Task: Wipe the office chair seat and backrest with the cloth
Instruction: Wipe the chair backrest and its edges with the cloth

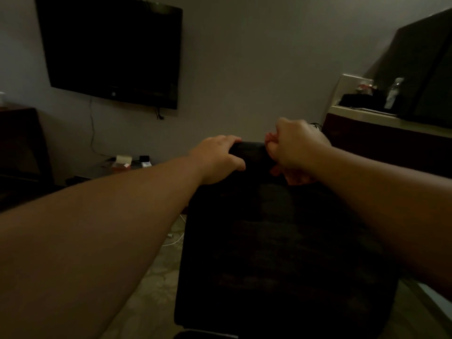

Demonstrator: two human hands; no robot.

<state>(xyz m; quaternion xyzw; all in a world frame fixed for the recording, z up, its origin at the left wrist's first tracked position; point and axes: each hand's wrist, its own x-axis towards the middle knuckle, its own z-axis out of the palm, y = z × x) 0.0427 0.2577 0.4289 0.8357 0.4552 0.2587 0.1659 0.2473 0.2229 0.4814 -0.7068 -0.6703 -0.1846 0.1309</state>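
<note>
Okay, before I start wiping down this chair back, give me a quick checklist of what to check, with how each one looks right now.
1. Left hand steadying the chair: ok, its fingers curl over the top edge of the backrest.
2. Right hand at the top edge: ok, it is there, fingers curled.
3. Cloth in the right hand: cannot tell, no cloth shows clearly in the dim light.
4. Backrest surface free to wipe: ok, nothing shows lying on its dark face below the hands.
5. Seat in view: cannot tell, only a dark edge shows at the bottom of the picture.
6. Light good enough to see dirt: not ok, the room is dim.
</note>
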